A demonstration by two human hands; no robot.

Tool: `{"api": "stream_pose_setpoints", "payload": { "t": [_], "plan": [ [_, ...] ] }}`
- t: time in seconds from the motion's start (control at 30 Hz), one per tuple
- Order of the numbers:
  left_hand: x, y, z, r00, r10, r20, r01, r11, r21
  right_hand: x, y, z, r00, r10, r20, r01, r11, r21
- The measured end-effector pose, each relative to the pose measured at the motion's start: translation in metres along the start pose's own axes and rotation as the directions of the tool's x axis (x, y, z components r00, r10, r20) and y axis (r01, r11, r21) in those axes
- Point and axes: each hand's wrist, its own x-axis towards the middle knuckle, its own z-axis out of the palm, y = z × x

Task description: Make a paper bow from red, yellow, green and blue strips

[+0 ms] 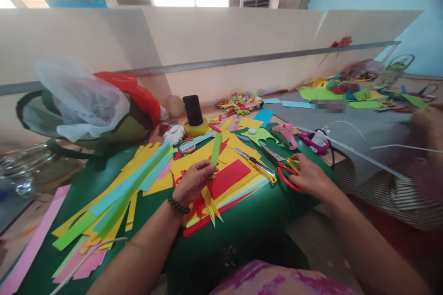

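Left hand (197,177) pinching a green paper strip (216,148) above yellow sheets (183,165) and right hand (309,174) clasping scissors (273,152) flank a utility knife (255,162), with glue gun (288,135) and smartphone (193,109) beyond, on a green-covered counter (263,214) before a pale wall (224,34).

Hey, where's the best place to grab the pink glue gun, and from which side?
Probably grip the pink glue gun by its handle, from the near side: the handle angles toward you, just beyond the scissors in your right hand.
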Motion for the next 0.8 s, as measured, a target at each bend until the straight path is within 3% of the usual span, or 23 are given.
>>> {"api": "stream_pose_setpoints", "payload": {
  "t": [0.1, 0.2, 0.27, 0.33, 0.43, 0.53, 0.63, 0.8],
  "plan": [
    [-0.002, 0.003, 0.0, 1.0, 0.001, 0.003, -0.001, 0.999, -0.045, -0.013, 0.006, -0.001, 0.999, -0.023, -0.038, 0.034, 0.936, 0.35],
    [-0.003, 0.004, 0.001, 1.0, 0.008, 0.023, -0.007, 0.999, -0.033, -0.033, 0.005, -0.005, 0.987, -0.161, 0.019, 0.097, 0.68, 0.727],
    [-0.003, 0.004, 0.002, 0.999, 0.024, 0.035, -0.023, 1.0, -0.016, -0.045, 0.002, -0.007, 0.96, -0.274, 0.058, 0.1, 0.527, 0.844],
    [-0.003, 0.003, 0.001, 0.998, 0.053, 0.044, -0.052, 0.999, -0.009, -0.055, -0.001, -0.01, 0.919, -0.386, 0.08, 0.119, 0.463, 0.878],
    [-0.004, 0.002, -0.001, 0.995, 0.097, 0.032, -0.097, 0.995, -0.015, -0.062, -0.007, -0.015, 0.821, -0.549, 0.157, 0.169, 0.496, 0.852],
    [-0.006, 0.003, -0.002, 0.991, 0.132, 0.027, -0.132, 0.991, -0.004, -0.067, -0.021, -0.021, 0.75, -0.598, 0.283, 0.242, 0.646, 0.724],
    [-0.009, 0.003, -0.001, 0.988, 0.137, 0.065, -0.141, 0.989, 0.051, -0.072, -0.039, -0.025, 0.752, -0.577, 0.319, 0.314, 0.739, 0.596],
    [-0.012, -0.001, 0.005, 0.988, 0.088, 0.129, -0.112, 0.975, 0.192, -0.075, -0.057, -0.02, 0.746, -0.6, 0.288, 0.374, 0.736, 0.565]
  ]
}}
